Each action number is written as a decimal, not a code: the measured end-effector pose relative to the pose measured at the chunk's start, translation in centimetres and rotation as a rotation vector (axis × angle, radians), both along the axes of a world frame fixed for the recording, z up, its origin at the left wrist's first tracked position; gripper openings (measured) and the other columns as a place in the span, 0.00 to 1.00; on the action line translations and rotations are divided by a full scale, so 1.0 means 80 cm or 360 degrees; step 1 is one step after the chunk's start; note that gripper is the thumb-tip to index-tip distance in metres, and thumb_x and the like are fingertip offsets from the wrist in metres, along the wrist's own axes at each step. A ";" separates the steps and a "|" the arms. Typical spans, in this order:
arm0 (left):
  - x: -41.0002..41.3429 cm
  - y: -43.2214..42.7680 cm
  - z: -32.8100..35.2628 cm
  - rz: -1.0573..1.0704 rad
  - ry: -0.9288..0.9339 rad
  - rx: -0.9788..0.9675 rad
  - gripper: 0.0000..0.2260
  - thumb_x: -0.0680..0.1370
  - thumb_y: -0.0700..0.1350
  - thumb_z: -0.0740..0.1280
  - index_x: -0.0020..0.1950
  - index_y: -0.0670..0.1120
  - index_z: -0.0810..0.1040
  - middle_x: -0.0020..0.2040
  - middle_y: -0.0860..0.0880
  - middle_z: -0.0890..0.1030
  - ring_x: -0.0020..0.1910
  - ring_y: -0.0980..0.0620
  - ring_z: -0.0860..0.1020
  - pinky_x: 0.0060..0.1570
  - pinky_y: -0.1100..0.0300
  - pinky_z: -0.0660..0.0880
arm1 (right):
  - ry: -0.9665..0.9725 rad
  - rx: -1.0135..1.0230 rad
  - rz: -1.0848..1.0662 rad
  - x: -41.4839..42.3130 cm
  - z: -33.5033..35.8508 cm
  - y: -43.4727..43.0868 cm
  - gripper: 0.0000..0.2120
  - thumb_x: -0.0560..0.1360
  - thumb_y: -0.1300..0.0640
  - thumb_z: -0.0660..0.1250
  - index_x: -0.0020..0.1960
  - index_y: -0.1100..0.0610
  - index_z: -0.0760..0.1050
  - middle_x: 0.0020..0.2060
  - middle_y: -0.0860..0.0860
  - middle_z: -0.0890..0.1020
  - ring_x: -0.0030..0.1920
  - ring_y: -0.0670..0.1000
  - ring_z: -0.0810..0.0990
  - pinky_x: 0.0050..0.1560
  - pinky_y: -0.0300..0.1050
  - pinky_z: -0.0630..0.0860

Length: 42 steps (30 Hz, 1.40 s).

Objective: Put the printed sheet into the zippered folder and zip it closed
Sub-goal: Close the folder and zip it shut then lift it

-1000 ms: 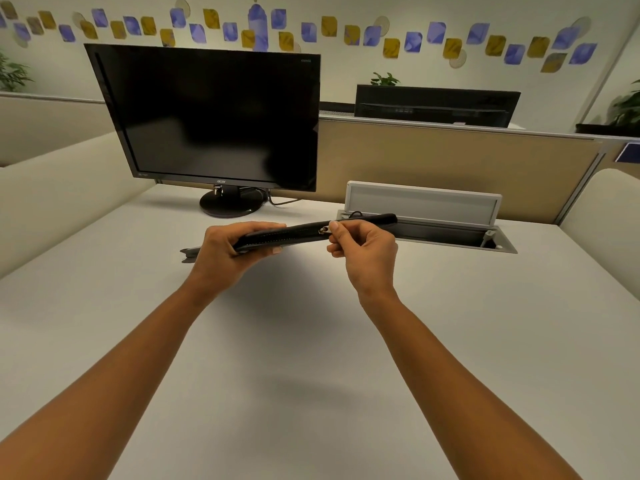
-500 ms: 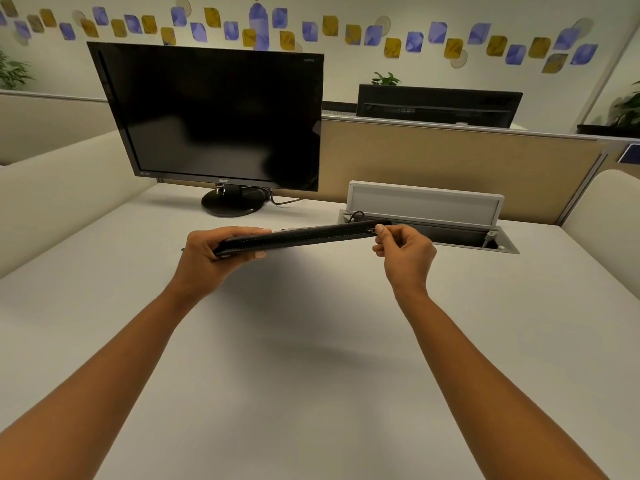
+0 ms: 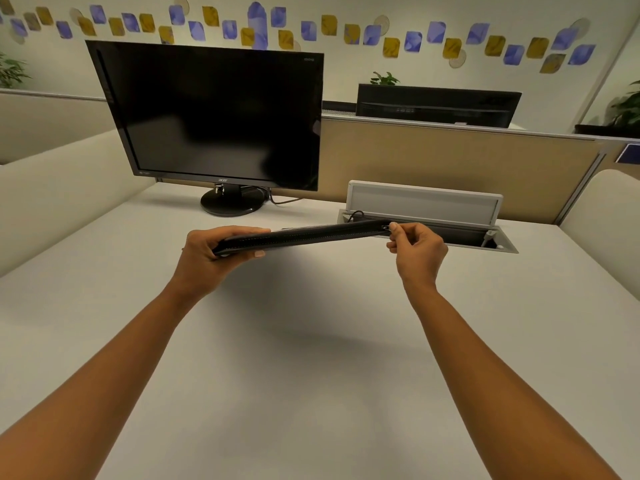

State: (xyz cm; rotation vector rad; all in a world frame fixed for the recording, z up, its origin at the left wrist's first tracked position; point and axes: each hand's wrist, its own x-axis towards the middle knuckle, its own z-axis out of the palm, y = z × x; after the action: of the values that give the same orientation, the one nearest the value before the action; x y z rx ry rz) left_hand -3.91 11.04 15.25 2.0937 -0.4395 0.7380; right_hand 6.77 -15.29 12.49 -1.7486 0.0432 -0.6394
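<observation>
The black zippered folder is held edge-on above the white desk, its zip edge facing me. My left hand grips its left end, thumb under and fingers over. My right hand pinches the metal zipper pull at the folder's right end. The zip teeth look closed along the visible edge. The printed sheet is not visible.
A black monitor stands on its round base at the back left. An open cable hatch with a raised grey lid sits right behind the folder's right end. Beige partitions border the desk at back and sides.
My right hand has drawn the zipper pull rightward along the folder's edge to its right end. My left hand has slid a little left while holding the folder.
</observation>
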 end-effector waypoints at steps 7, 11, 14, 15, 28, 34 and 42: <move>0.003 -0.023 -0.008 0.0093 -0.0060 -0.0140 0.19 0.68 0.30 0.70 0.58 0.37 0.75 0.52 0.48 0.81 0.51 0.67 0.78 0.55 0.72 0.73 | 0.0110 0.0432 0.0135 -0.019 -0.010 0.013 0.14 0.75 0.61 0.64 0.60 0.61 0.72 0.45 0.55 0.80 0.38 0.44 0.80 0.34 0.32 0.79; 0.006 -0.056 -0.012 0.0153 -0.0135 -0.0288 0.19 0.68 0.33 0.71 0.58 0.39 0.75 0.54 0.48 0.78 0.51 0.66 0.78 0.55 0.71 0.73 | 0.0224 0.0423 0.0487 -0.057 -0.024 0.041 0.13 0.76 0.61 0.63 0.60 0.55 0.69 0.46 0.53 0.78 0.41 0.46 0.80 0.35 0.34 0.80; 0.008 -0.089 -0.020 0.0160 -0.0095 -0.0251 0.19 0.69 0.35 0.71 0.59 0.43 0.76 0.54 0.47 0.80 0.53 0.53 0.80 0.57 0.61 0.75 | 0.0221 0.0312 0.0852 -0.087 -0.027 0.065 0.11 0.75 0.59 0.64 0.55 0.48 0.70 0.50 0.50 0.80 0.47 0.49 0.81 0.38 0.36 0.80; 0.009 -0.100 -0.023 0.0181 -0.0090 -0.0234 0.18 0.70 0.35 0.71 0.59 0.43 0.77 0.54 0.46 0.81 0.54 0.50 0.80 0.56 0.59 0.75 | 0.0223 0.0318 0.0953 -0.094 -0.027 0.072 0.11 0.75 0.58 0.64 0.55 0.47 0.70 0.52 0.50 0.80 0.51 0.50 0.80 0.41 0.37 0.80; 0.028 -0.208 0.024 0.0352 0.0186 -0.0089 0.22 0.74 0.50 0.67 0.67 0.50 0.70 0.61 0.47 0.79 0.59 0.49 0.76 0.60 0.58 0.71 | 0.0320 -0.0025 0.1207 -0.117 -0.038 0.082 0.17 0.76 0.66 0.61 0.59 0.49 0.64 0.51 0.45 0.76 0.45 0.33 0.73 0.42 0.17 0.66; 0.045 -0.235 0.037 0.0286 0.0399 0.0236 0.27 0.72 0.53 0.69 0.69 0.49 0.66 0.64 0.47 0.76 0.63 0.48 0.73 0.62 0.51 0.70 | 0.0321 0.0457 0.0912 -0.105 -0.026 0.080 0.15 0.75 0.62 0.64 0.60 0.54 0.68 0.42 0.43 0.75 0.44 0.45 0.74 0.46 0.34 0.71; 0.072 -0.176 0.026 0.0039 0.0643 -0.0129 0.21 0.76 0.53 0.64 0.67 0.49 0.70 0.66 0.48 0.74 0.65 0.49 0.71 0.57 0.57 0.69 | 0.0218 0.0799 0.0598 -0.079 -0.028 0.037 0.25 0.76 0.60 0.62 0.70 0.52 0.58 0.63 0.54 0.73 0.62 0.53 0.75 0.61 0.52 0.75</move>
State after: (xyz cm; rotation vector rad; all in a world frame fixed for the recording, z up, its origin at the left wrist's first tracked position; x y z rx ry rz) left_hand 1.85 -3.05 17.36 2.1061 -0.1577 0.3244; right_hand 0.42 -12.32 10.28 -1.2639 -0.0289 -0.2055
